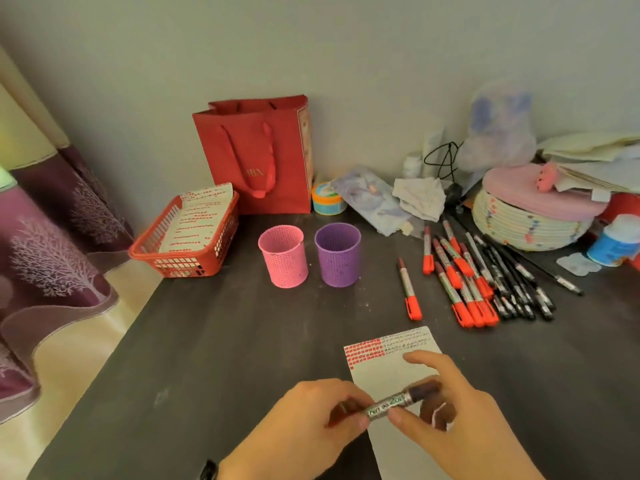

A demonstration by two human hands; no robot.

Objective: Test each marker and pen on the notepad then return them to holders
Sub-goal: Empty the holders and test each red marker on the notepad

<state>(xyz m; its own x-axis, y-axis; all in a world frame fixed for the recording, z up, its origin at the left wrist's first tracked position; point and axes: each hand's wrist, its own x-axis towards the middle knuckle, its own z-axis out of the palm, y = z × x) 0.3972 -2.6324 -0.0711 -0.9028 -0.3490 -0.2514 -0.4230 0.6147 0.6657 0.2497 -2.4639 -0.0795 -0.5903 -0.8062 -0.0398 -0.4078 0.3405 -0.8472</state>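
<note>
A marker (391, 403) with a printed barrel lies across both my hands above the notepad (388, 379). My left hand (311, 420) grips its left end, where a bit of red cap shows. My right hand (457, 414) pinches the barrel near its dark end, index finger stretched out. The notepad page has red marks at its top left and dark marks at its top right. Two empty mesh holders stand behind, one pink (283, 256) and one purple (338, 254). Several red-capped markers (464, 282) and black pens (512, 282) lie in a pile at the right; one red-capped marker (408, 289) lies apart.
A red basket (145, 249) holding marked paper sits at the table's left edge. A red paper bag (256, 157) stands against the wall. A round woven box with a pink lid (533, 216), jars, cloth and papers crowd the back right. A purple curtain (52, 244) hangs left.
</note>
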